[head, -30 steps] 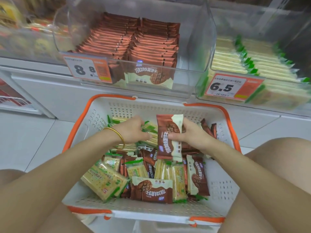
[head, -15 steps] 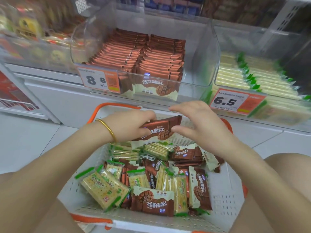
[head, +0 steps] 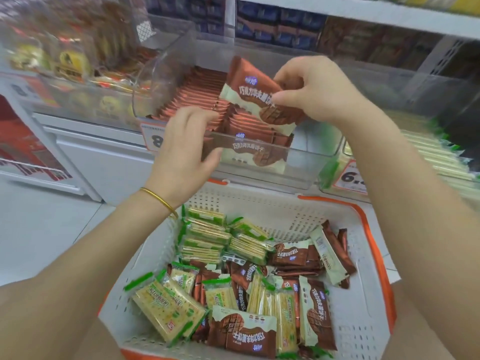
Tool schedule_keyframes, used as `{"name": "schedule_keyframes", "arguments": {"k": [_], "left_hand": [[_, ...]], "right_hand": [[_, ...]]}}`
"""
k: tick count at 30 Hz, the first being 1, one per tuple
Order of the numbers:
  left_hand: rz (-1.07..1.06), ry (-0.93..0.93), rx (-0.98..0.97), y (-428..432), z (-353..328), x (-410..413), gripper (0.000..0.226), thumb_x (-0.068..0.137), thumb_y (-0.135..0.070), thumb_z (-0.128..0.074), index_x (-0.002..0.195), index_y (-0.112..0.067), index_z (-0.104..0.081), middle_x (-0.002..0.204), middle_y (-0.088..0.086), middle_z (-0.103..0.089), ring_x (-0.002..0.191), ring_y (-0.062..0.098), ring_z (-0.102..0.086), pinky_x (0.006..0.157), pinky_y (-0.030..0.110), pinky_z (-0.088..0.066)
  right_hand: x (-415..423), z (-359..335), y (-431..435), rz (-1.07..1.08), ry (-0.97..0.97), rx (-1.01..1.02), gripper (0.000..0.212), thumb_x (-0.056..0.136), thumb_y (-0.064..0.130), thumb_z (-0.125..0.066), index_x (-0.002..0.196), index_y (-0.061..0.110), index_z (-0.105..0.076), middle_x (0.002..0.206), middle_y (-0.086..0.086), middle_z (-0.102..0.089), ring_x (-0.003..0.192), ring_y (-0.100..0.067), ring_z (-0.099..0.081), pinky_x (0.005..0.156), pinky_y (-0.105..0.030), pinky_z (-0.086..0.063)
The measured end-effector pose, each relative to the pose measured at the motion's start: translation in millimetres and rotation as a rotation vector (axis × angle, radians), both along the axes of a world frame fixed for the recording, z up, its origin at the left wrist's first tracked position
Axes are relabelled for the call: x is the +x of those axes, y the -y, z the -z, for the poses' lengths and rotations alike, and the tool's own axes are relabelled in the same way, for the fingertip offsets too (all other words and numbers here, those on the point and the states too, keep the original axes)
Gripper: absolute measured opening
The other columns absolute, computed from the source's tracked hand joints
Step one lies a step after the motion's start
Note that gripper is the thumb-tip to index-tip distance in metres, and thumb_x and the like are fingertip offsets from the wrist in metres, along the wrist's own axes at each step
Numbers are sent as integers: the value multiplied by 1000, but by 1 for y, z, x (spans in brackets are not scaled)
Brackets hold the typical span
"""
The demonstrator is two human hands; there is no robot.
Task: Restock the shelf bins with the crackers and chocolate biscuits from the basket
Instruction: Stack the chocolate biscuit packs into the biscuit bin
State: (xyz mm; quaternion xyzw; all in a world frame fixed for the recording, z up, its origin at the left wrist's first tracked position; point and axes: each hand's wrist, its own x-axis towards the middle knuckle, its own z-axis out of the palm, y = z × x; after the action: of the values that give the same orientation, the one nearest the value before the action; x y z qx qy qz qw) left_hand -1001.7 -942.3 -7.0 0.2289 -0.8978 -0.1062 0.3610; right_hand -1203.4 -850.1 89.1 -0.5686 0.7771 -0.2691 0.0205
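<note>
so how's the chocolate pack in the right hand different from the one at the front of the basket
The held pack is up over the clear bin, gripped by the right hand; the front pack lies flat in the basket, untouched. The held pack's print reads right way up, tilted; the front pack's is upside down. Same brown-and-cream wrapper.

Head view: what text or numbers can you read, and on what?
"8": orange price tag on the chocolate biscuit bin, rest behind the left hand.
"6.": second price tag on the cracker bin, rest hidden.
"巧克力…饼干": chocolate biscuit packet in the right hand.
Packets in the basket: print too blurred.
</note>
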Motion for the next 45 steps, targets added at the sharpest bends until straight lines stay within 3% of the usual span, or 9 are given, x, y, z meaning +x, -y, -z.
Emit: {"name": "schedule_keyframes", "arguments": {"k": [8,14,21,27,31,35,40,42,45], "left_hand": [[24,32,15,-11,8,-4,43,78,-3,-64,120,-2,-54,115,15,-50,112,29,-46,98,22,-27],[79,78,19,-18,20,-3,40,78,-5,-64,117,-5,-56,112,13,-50,106,28,-48,96,27,-32],[166,179,145,-35,36,-3,34,83,-5,-63,116,-9,-58,109,3,-50,106,22,-49,91,27,-38],[328,447,245,-63,61,-16,27,89,-17,-58,116,-16,-58,112,-2,-48,106,14,-46,92,25,-38],[380,539,278,-74,70,-16,26,91,-22,-57,117,-19,-57,119,-2,-49,112,14,-46,98,34,-41],[363,566,295,-71,72,-12,26,91,-23,-55,117,-19,-57,119,-4,-48,110,11,-46,98,26,-39],[342,615,309,-69,71,-11,27,92,-23,-54,118,-20,-56,120,-5,-47,105,11,-50,96,30,-43],[354,670,352,-70,72,-14,27,92,-25,-54,119,-21,-56,115,-6,-47,101,11,-53,93,31,-45],[399,760,551,-72,72,-17,25,92,-28,-57,117,-23,-57,110,-9,-52,99,7,-56,92,29,-47]], "right_hand": [[5,39,27,25,-270,341,21,79,29,-74,98,22,-68,96,2,-58,102,-24,-58,82,-31,-46],[7,49,32,74,-391,415,17,79,28,-72,87,21,-59,104,-1,-63,100,-26,-59,74,-31,-43],[30,42,-63,0,117,25,16,77,22,-75,78,22,-58,74,10,-57,71,-9,-54,64,-24,-43],[23,194,-125,-146,54,1005,27,86,17,-67,113,14,-62,103,2,-61,98,-18,-56,77,-27,-45],[20,261,-146,-195,-91,1240,62,82,13,-70,137,15,-42,133,-9,-45,120,-29,-48,95,-41,-46],[24,278,-152,-342,-428,1262,54,87,12,-64,137,13,-42,134,-12,-38,121,-30,-42,90,-41,-44],[18,269,-144,-499,-488,1284,39,84,13,-68,120,13,-54,119,-9,-51,108,-29,-50,86,-41,-48],[15,255,-137,-535,-366,1302,21,82,19,-72,89,17,-53,91,-1,-53,89,-24,-52,71,-34,-45],[12,222,-127,-495,-98,1215,34,79,22,-74,73,24,-40,74,8,-43,70,-15,-42,56,-28,-31]]}}
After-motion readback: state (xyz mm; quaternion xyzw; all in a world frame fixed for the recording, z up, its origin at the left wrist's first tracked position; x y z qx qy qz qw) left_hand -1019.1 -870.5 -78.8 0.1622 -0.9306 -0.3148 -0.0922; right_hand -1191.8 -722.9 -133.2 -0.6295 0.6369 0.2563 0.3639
